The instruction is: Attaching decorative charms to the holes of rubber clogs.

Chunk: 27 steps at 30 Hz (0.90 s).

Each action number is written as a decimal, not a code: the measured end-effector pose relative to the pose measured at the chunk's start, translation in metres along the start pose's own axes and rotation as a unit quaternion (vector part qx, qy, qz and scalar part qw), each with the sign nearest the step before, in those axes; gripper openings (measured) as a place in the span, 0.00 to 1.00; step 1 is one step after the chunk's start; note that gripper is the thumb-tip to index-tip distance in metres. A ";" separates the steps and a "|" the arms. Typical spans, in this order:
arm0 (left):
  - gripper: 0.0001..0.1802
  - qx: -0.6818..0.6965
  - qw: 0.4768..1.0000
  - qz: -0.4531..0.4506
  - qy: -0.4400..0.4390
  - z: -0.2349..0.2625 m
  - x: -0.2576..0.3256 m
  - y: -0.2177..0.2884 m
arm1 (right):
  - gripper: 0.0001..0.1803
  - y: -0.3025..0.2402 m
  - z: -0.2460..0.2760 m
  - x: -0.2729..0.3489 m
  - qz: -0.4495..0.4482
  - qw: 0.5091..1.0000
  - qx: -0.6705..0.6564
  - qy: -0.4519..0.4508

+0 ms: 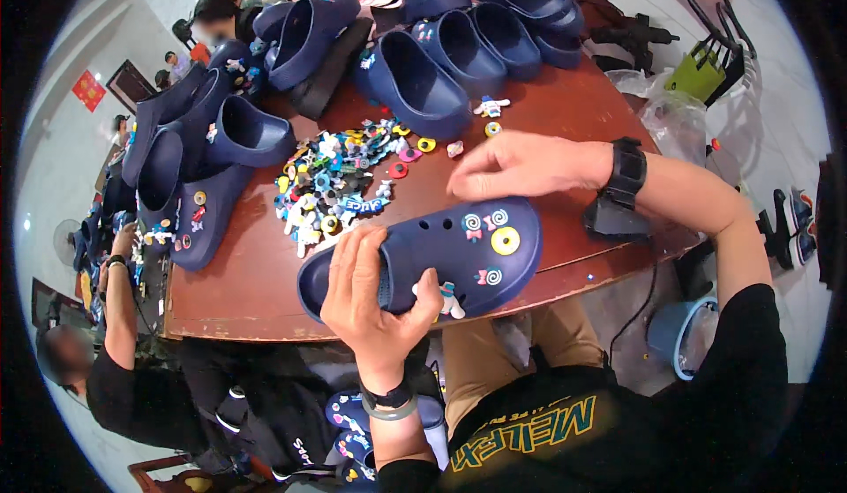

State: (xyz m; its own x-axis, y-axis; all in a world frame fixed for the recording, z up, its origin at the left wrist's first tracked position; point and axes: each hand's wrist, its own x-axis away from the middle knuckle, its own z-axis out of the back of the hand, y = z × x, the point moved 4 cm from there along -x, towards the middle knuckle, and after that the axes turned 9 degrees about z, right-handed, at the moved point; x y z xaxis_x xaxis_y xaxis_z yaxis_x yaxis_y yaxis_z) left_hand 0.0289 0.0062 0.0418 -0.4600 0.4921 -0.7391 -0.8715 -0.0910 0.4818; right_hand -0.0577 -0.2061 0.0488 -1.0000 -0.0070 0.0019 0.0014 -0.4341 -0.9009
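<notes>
A navy blue clog [459, 250] lies on its side at the table's front edge, its toe to the right. On its upper sit a round yellow charm [505, 240], lollipop-like swirl charms [472, 222] with pink bows, and a white figure charm [449, 301]. My left hand [375, 303] grips the clog around its foot opening, the thumb near the white figure. Just above the clog hovers my right hand [520, 165], fingers curled together; their tips are partly hidden, so what they hold cannot be made out. Left of it spreads a pile of loose mixed charms [331, 180].
Several navy clogs [415, 87] stand along the table's [547, 105] back, others [207, 202] at its left. A black device [618, 215] sits by my right forearm. At left a co-worker's arm [122, 294] reaches toward the table. A blue bucket [679, 338] stands on the floor at right.
</notes>
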 end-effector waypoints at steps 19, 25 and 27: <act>0.29 0.024 0.995 -0.056 0.074 0.013 0.015 0.006 | 0.08 0.037 0.001 -0.089 0.335 0.696 0.626 0.103; 0.29 0.040 0.995 -0.058 0.071 0.014 0.016 0.004 | 0.08 0.033 -0.005 -0.087 0.337 0.698 0.626 0.084; 0.29 0.038 0.995 -0.058 0.071 0.013 0.015 0.005 | 0.08 0.031 -0.007 -0.086 0.350 0.718 0.599 0.062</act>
State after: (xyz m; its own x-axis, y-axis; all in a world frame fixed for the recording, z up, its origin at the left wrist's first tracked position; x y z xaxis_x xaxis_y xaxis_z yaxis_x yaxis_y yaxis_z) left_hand 0.0201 0.0247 0.0389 -0.3818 0.3683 -0.8477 -0.9069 0.0278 0.4205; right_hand 0.0278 -0.2127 0.0174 -0.7446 -0.5525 -0.3745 0.4343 -0.8271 0.3567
